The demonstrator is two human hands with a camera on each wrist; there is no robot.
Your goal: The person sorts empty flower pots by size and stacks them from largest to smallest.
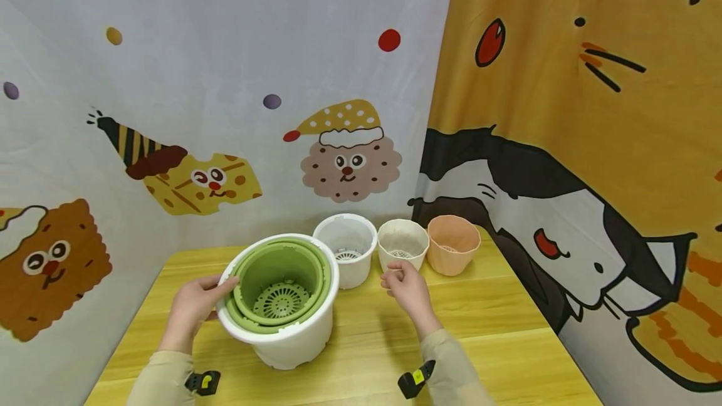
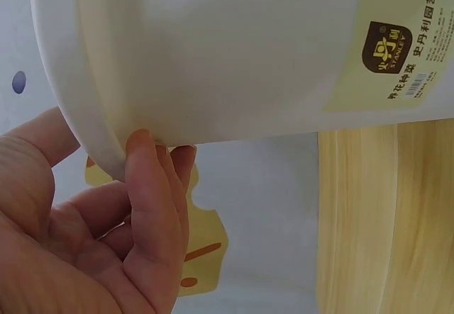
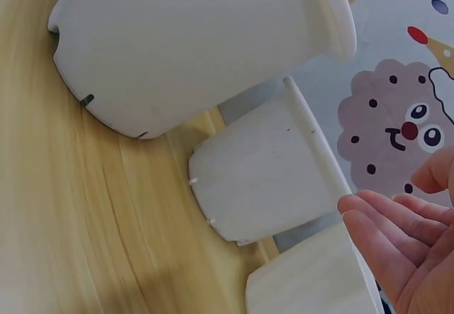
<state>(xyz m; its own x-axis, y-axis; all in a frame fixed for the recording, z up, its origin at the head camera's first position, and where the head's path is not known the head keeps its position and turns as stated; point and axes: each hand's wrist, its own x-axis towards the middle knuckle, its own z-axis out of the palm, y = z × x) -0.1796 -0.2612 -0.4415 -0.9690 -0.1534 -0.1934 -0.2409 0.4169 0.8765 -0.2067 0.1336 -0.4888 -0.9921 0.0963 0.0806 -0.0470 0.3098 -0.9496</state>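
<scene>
A large white flower pot (image 1: 293,346) stands at the left of the table with two green pots nested in it, a wider outer green pot (image 1: 327,281) and a smaller inner green pot (image 1: 282,255) with a slotted bottom. My left hand (image 1: 194,306) grips the white pot's rim at its left side, thumb on one side and fingers under the lip in the left wrist view. A printed label (image 2: 390,48) shows on that pot's wall. My right hand (image 1: 407,290) is held in front of the cream pot (image 1: 403,234), fingers loosely bent, with nothing in it.
A smaller white pot (image 1: 354,273) stands behind and right of the large one. Past the cream pot, a peach pot (image 1: 451,259) ends the row. The wooden table (image 1: 507,343) meets a printed curtain (image 1: 350,49) at the back and right.
</scene>
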